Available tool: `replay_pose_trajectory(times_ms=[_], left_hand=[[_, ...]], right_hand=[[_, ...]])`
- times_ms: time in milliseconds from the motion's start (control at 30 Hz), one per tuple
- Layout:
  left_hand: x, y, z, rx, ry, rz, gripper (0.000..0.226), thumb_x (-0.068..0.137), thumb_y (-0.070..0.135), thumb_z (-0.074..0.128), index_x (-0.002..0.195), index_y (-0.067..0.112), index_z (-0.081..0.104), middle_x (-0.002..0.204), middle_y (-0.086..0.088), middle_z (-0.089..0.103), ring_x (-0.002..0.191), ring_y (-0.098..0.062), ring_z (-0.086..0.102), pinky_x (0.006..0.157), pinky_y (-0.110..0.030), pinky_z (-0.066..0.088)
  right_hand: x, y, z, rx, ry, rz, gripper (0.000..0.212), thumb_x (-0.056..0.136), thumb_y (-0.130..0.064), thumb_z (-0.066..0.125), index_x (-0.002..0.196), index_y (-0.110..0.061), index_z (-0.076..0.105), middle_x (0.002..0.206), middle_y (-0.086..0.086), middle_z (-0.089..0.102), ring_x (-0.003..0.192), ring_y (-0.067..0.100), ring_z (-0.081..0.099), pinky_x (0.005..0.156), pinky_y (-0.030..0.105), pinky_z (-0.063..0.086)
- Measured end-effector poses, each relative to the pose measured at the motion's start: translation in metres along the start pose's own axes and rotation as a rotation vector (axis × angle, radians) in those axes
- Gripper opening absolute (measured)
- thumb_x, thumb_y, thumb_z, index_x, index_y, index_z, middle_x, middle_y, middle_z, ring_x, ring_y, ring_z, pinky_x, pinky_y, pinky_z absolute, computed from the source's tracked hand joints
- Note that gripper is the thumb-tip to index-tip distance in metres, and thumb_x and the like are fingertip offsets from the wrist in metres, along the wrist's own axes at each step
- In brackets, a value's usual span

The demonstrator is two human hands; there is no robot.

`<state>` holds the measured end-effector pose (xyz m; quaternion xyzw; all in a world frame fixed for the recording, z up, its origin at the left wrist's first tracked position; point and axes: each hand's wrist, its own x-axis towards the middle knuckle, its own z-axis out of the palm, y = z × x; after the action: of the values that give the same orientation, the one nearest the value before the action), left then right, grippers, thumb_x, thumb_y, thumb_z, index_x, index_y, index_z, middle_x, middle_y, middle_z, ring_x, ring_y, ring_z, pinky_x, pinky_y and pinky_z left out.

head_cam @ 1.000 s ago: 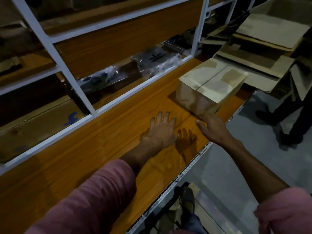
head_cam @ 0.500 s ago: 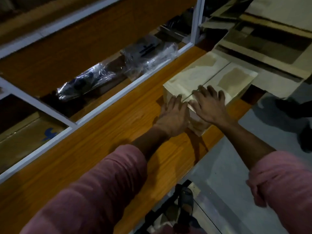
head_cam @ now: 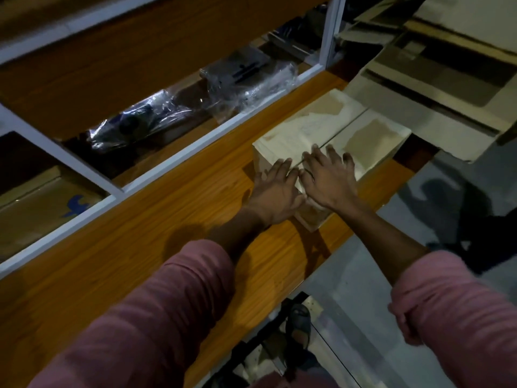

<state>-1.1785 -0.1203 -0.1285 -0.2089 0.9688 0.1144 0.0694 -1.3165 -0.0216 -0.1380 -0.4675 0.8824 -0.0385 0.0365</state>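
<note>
Cardboard box (head_cam: 316,121) on wooden shelf (head_cam: 167,233), close to its front edge, long axis running away up-right. Both hands at the near end. Right hand (head_cam: 327,180) flat, fingers spread over the flap seam. Left hand (head_cam: 275,191) flat beside it at the corner, apparently gripping nothing; light dim.

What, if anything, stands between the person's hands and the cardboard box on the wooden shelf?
Nothing visible does. The left hand and right hand both lie flat on the near end of the box, side by side, fingers straight over its top flaps.
</note>
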Motion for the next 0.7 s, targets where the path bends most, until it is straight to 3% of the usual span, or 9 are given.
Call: replay_pose_trajectory(times_ms=[100, 233, 400, 467, 567, 633, 700], left_hand=[[-0.043, -0.024, 0.010, -0.022, 0.024, 0.001, 0.068, 0.104, 0.054, 0.037, 0.160, 0.018, 0.022, 0.171, -0.005, 0.006, 0.157, -0.021, -0.001, 0.117, -0.062, 0.018], [-0.120, -0.075, 0.015, -0.049, 0.062, -0.031, 0.065, 0.102, 0.051, 0.020, 0.160, 0.021, 0.022, 0.172, -0.002, 0.007, 0.157, -0.018, 0.000, 0.119, -0.061, 0.020], [-0.233, -0.139, 0.018, -0.078, 0.098, -0.197, 0.055, 0.108, 0.045, 0.028, 0.160, 0.025, 0.027, 0.171, 0.004, 0.009, 0.157, -0.014, 0.001, 0.122, -0.053, 0.017], [-0.281, -0.164, 0.023, -0.110, 0.153, -0.299, 0.053, 0.107, 0.043, 0.027, 0.157, 0.026, 0.034, 0.170, 0.006, 0.017, 0.156, -0.013, 0.008, 0.122, -0.050, 0.018], [-0.345, -0.198, 0.019, -0.189, 0.213, -0.538, 0.042, 0.106, 0.034, 0.042, 0.146, 0.024, 0.049, 0.160, 0.002, 0.039, 0.150, -0.019, 0.028, 0.117, -0.054, 0.026], [-0.374, -0.220, 0.011, -0.108, 0.230, -0.692, 0.034, 0.101, 0.032, 0.046, 0.130, 0.021, 0.059, 0.142, -0.007, 0.053, 0.135, -0.028, 0.043, 0.109, -0.053, 0.035], [-0.398, -0.239, 0.010, -0.079, 0.263, -0.818, 0.037, 0.099, 0.037, 0.048, 0.129, 0.020, 0.058, 0.138, -0.010, 0.051, 0.131, -0.033, 0.042, 0.104, -0.051, 0.038]], right_hand=[[-0.024, -0.040, 0.007, 0.023, -0.020, 0.010, 0.079, 0.091, -0.058, 0.007, 0.157, -0.026, 0.037, 0.168, 0.000, 0.026, 0.155, 0.030, 0.017, 0.119, 0.060, 0.015], [-0.061, -0.120, 0.017, 0.013, -0.041, -0.028, 0.077, 0.095, -0.058, 0.010, 0.157, -0.022, 0.037, 0.168, 0.005, 0.026, 0.155, 0.034, 0.017, 0.119, 0.061, 0.013], [-0.113, -0.246, 0.025, 0.008, -0.094, -0.113, 0.074, 0.098, -0.057, 0.012, 0.158, -0.019, 0.032, 0.169, 0.010, 0.022, 0.154, 0.040, 0.014, 0.116, 0.058, 0.019], [-0.139, -0.298, 0.026, 0.022, -0.111, -0.172, 0.079, 0.094, -0.058, 0.010, 0.156, -0.017, 0.038, 0.166, 0.013, 0.027, 0.151, 0.044, 0.020, 0.111, 0.057, 0.024], [-0.165, -0.368, 0.030, 0.052, -0.160, -0.331, 0.078, 0.090, -0.057, 0.012, 0.140, -0.019, 0.057, 0.155, 0.014, 0.044, 0.141, 0.046, 0.037, 0.108, 0.054, 0.032], [-0.171, -0.406, 0.021, 0.127, -0.155, -0.447, 0.062, 0.094, -0.052, 0.023, 0.117, -0.019, 0.069, 0.131, 0.009, 0.063, 0.121, 0.039, 0.057, 0.101, 0.045, 0.039], [-0.172, -0.429, 0.014, 0.293, -0.180, -0.494, 0.042, 0.100, -0.041, 0.041, 0.120, -0.018, 0.070, 0.123, 0.009, 0.069, 0.116, 0.036, 0.060, 0.099, 0.040, 0.041]])
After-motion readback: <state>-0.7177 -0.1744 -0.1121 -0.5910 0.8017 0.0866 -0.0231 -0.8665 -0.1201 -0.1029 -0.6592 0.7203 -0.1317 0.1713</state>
